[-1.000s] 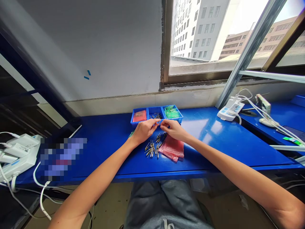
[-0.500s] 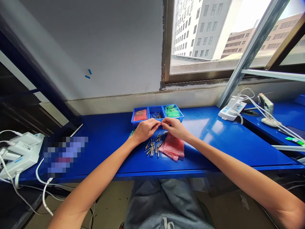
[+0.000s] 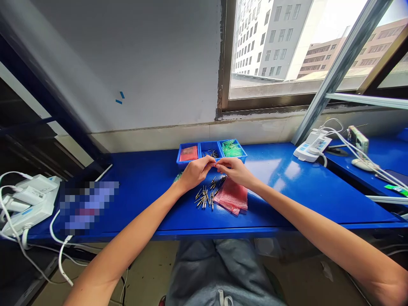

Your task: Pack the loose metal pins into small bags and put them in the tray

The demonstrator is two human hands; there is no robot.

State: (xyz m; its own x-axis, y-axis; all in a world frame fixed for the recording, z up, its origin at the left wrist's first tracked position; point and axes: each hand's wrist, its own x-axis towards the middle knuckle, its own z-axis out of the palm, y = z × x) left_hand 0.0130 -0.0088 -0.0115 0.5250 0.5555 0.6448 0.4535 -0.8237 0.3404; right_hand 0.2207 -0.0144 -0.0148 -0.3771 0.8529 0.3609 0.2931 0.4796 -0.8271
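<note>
My left hand (image 3: 195,172) and my right hand (image 3: 235,170) meet fingertip to fingertip above the blue bench (image 3: 287,187), pinching something small between them; it is too tiny to make out. Just below the hands lies a loose heap of small metal pins (image 3: 207,196). A stack of pink plastic bags (image 3: 232,198) lies to the right of the pins, under my right wrist. Behind the hands stand three small blue trays (image 3: 211,149): the left holds pink bags, the middle metal pins, the right green bags.
A white device with cables (image 3: 311,146) sits at the right near a slanted metal post (image 3: 338,63). White boxes and cords (image 3: 27,199) crowd the bench's left end. A wall and window sill run behind the trays. My lap is below the bench's front edge.
Both hands have stayed together over the pins, with only slight finger movements. The view has shifted a little.
</note>
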